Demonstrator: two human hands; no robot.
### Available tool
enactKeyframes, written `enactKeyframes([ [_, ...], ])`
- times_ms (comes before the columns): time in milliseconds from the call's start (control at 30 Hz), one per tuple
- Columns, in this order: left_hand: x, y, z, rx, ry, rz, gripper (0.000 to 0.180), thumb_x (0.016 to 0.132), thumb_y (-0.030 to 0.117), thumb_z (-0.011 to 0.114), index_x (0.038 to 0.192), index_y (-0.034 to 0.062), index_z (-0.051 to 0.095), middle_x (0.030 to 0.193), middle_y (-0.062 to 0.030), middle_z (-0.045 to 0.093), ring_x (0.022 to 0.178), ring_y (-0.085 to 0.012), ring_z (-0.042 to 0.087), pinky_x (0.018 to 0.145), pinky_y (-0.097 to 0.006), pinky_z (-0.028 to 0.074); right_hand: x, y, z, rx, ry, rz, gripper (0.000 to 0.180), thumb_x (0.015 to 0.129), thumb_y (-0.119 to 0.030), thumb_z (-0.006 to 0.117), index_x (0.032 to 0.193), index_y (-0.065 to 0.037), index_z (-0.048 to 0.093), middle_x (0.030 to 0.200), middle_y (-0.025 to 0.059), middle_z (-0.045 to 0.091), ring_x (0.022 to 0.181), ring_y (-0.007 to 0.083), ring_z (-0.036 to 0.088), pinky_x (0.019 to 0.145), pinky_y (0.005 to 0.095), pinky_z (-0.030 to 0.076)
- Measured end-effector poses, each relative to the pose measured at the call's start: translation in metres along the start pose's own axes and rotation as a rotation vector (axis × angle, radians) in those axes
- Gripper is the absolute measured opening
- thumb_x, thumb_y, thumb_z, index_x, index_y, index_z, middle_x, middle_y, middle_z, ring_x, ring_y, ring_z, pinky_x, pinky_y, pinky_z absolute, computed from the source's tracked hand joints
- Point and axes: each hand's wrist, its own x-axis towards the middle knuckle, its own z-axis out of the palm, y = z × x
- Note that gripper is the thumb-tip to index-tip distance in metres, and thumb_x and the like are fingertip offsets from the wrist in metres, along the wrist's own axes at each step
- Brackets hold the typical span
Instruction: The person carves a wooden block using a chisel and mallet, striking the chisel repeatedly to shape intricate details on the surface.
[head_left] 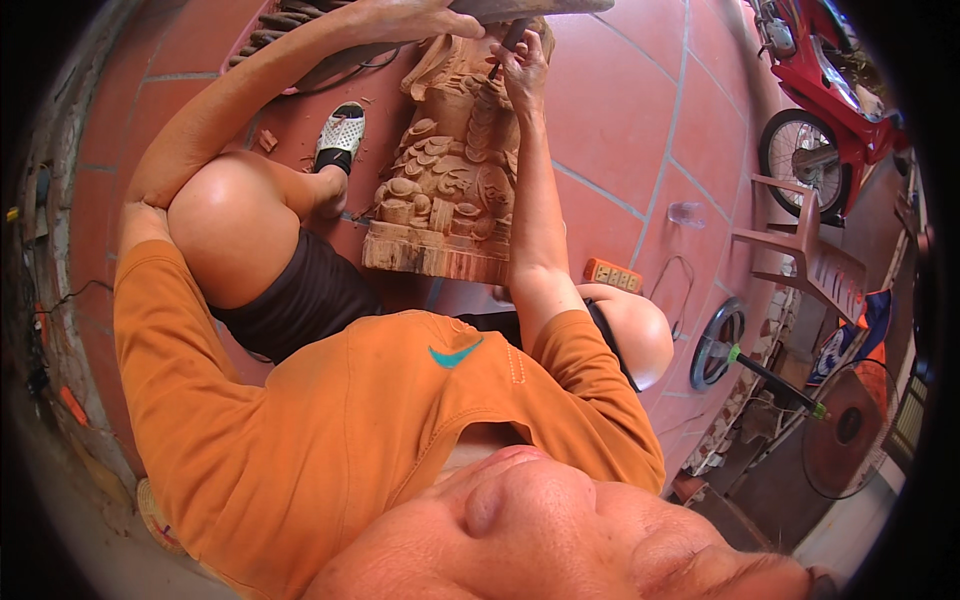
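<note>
A reddish-brown wood carving (440, 190), cut with figures and rounded relief, lies between my legs with its flat base toward me. My right hand (523, 72) is closed around a dark, slim chisel (515, 36), whose lower end meets the carved surface near the far part. At the top edge my left hand (425, 18) appears closed on a smooth, greyish wooden club-shaped mallet (555, 8), one finger stretched along it. The mallet's head is just beyond the chisel's upper end. Part of the left hand's grip is cut off by the frame edge.
Wood chips (267, 140) lie on the red tiled floor near my sandalled foot (342, 130). At right are an orange power strip (612, 275), a clear cup (686, 213), a plastic chair (810, 250), a fan (848, 427) with a round base (718, 343), and a red motorbike (835, 100).
</note>
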Motion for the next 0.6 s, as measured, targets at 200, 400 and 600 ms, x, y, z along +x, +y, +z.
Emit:
enactKeyframes([
  [200,-0.001,0.001,-0.001,-0.015,-0.053,-0.074,0.080,0.089,0.024,0.070,0.156,0.0024,0.031,0.124,-0.0292,0.064,0.114,-0.0381,0.066,0.099,-0.043,0.050,0.000,0.004,-0.007,-0.128,-0.018,-0.046,0.035,0.086,-0.006,0.076,0.116,-0.004,0.058,0.086,0.0077,0.072,0.071,0.0154,0.071,0.063,0.0282,0.059],
  [400,-0.003,-0.007,0.002,0.005,0.024,0.027,0.081,0.088,0.025,0.070,0.156,0.0031,0.031,0.119,-0.0280,0.066,0.110,-0.0377,0.067,0.097,-0.043,0.051,0.000,0.008,-0.005,-0.118,-0.044,-0.078,0.035,0.085,-0.006,0.077,0.115,-0.005,0.059,0.083,0.0068,0.070,0.071,0.0146,0.070,0.064,0.0287,0.060],
  [600,-0.014,-0.010,-0.007,-0.023,0.048,-0.010,0.081,0.088,0.025,0.070,0.155,0.0025,0.032,0.119,-0.0268,0.066,0.110,-0.0362,0.067,0.097,-0.042,0.051,0.004,-0.002,0.013,-0.231,-0.067,-0.113,0.032,0.085,-0.006,0.076,0.112,-0.005,0.058,0.082,0.0093,0.070,0.071,0.0150,0.071,0.062,0.0294,0.059],
])
